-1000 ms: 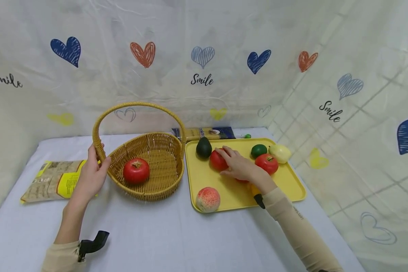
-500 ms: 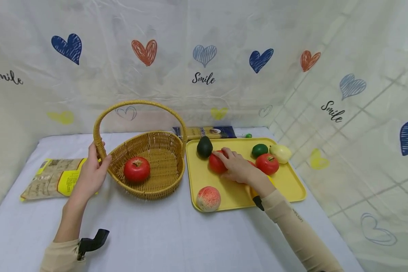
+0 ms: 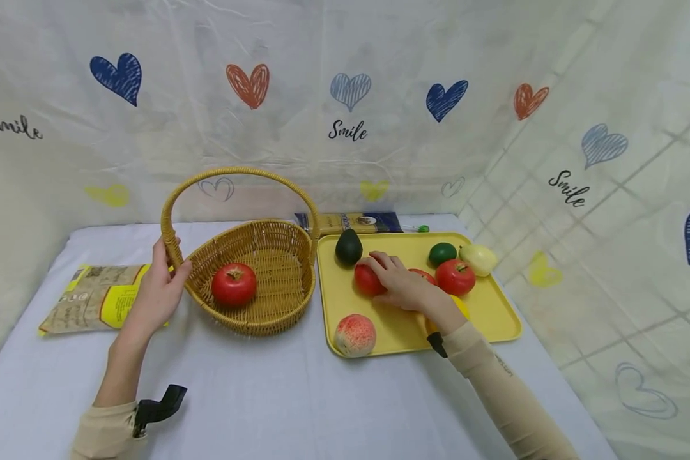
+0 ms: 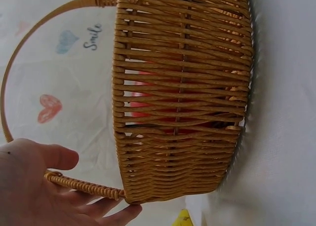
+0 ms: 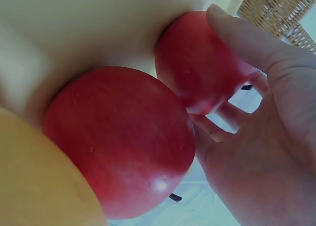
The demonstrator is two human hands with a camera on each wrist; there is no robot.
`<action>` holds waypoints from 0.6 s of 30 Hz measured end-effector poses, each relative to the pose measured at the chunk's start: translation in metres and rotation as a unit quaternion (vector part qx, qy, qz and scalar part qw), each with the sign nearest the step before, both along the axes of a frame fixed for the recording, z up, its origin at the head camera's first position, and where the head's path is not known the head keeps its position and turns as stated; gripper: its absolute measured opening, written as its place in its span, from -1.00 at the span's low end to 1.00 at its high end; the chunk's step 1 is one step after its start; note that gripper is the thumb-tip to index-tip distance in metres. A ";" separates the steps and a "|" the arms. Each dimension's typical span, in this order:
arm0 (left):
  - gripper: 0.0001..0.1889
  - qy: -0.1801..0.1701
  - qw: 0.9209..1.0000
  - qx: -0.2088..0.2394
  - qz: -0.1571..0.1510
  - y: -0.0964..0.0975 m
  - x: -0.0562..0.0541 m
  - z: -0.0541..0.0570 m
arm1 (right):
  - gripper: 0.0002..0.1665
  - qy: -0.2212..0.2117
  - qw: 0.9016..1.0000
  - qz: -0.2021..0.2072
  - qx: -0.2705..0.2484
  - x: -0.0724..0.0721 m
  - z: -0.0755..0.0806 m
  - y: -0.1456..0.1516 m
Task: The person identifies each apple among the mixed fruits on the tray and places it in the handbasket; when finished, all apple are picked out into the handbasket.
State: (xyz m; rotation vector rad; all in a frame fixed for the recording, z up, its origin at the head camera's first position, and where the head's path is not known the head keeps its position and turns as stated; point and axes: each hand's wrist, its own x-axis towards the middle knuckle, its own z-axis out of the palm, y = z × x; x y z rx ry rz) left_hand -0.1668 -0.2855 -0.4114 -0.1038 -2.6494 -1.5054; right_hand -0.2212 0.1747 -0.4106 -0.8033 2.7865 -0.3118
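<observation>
My left hand (image 3: 160,294) grips the left side of the tall handle (image 3: 236,171) of a wicker basket (image 3: 287,278). In the left wrist view its thumb lies on one side of the handle (image 4: 86,185) and the fingers on the other. A red pomegranate (image 3: 234,285) sits inside the basket. Over on the yellow tray (image 3: 336,306), my right hand (image 3: 405,286) holds a red apple (image 3: 367,280) between thumb and fingers. Right beside that hand, a second red apple (image 5: 121,142) shows large in the right wrist view, its stem pointing down.
The tray also bears an avocado (image 3: 349,248), a peach (image 3: 355,335), a small green fruit (image 3: 442,253), a pale yellow fruit (image 3: 479,259), another red fruit (image 3: 455,277) and a yellow fruit (image 3: 461,305). Packets (image 3: 83,303) (image 3: 351,223) lie left of the basket and behind the tray.
My right hand has settled lower around the apple, which shifted slightly, and the second apple beside it shows more. The left hand stays on the basket handle. The head view has tilted slightly.
</observation>
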 end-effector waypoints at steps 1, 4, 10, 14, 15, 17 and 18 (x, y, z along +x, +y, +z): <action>-0.28 0.000 1.000 -0.001 0.001 0.000 0.000 0.000 | -0.10 0.001 1.000 0.000 -0.002 0.000 0.000 -0.001; -0.30 0.000 1.000 0.000 0.002 0.001 0.000 0.000 | -0.14 0.005 1.000 -0.001 -0.004 0.000 0.000 -0.004; -0.30 0.003 1.000 0.003 -0.002 0.000 0.001 0.001 | -0.21 0.014 1.000 0.004 0.007 -0.001 -0.001 -0.009; -0.29 0.007 1.000 0.002 -0.002 0.000 0.001 0.000 | -0.20 0.027 0.999 0.005 0.024 -0.001 -0.004 -0.012; -0.28 0.009 1.000 0.003 -0.002 0.000 0.001 0.000 | -0.18 0.031 0.999 0.005 0.030 -0.001 -0.005 -0.012; -0.28 0.011 1.000 0.002 -0.002 0.000 0.001 0.000 | -0.16 0.037 0.999 0.009 0.037 -0.001 -0.007 -0.013; -0.28 0.010 1.000 0.002 -0.003 0.000 0.001 -0.001 | -0.15 0.040 0.998 0.010 0.039 0.000 -0.008 -0.013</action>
